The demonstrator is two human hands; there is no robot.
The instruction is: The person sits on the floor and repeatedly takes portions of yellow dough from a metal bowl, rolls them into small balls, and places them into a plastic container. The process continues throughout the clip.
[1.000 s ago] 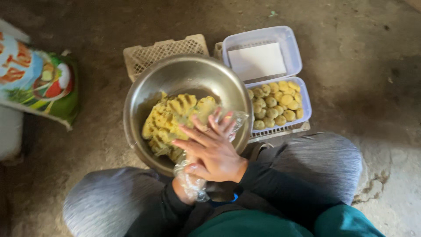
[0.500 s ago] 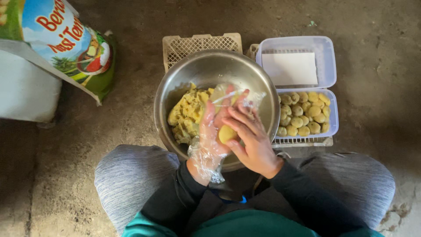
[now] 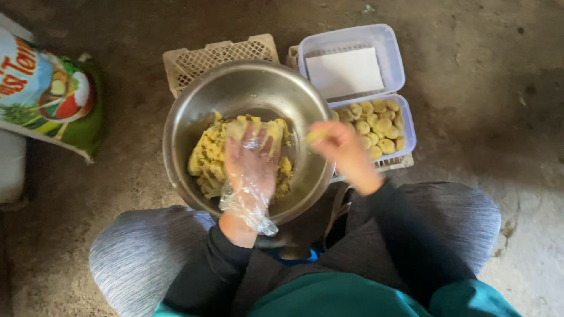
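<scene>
A large steel bowl (image 3: 194,117) sits on the floor in front of my knees, with a mass of yellow dough (image 3: 207,161) in its bottom. My left hand (image 3: 251,161), in a clear plastic glove, lies flat on the dough with its fingers spread. My bare right hand (image 3: 341,149) is blurred over the bowl's right rim, its fingertips closed on a small yellow dough ball (image 3: 316,135). Right of the bowl a clear plastic box (image 3: 406,126) holds several shaped yellow dough balls (image 3: 379,126).
The box's hinged lid (image 3: 351,44) lies open behind it with a white sheet (image 3: 345,71) inside. A beige plastic crate (image 3: 217,56) stands behind the bowl. A printed green and white sack (image 3: 50,97) leans at the left. The floor is bare concrete.
My two hands, pressed together over the bowl rolling a ball, have separated. The gloved left hand went down onto the dough; the right hand moved right with the ball.
</scene>
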